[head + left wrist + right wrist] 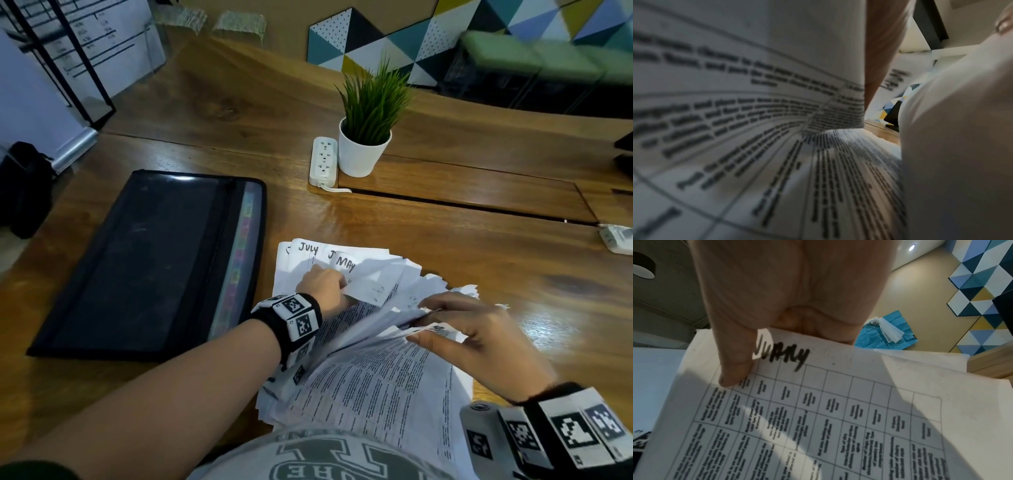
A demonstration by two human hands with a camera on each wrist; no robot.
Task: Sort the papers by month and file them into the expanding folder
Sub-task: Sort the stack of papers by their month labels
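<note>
Both hands are deep in the papers (363,346), a fanned stack on the wooden table (445,260) right in front of the person, with the black folder (147,263) lying closed just to its left. The left hand (323,286) is curled around lifted sheets marked MAY and JULY. The right hand (479,339) pinches a sheet's edge, thumb (735,366) beside a handwritten month.
</note>
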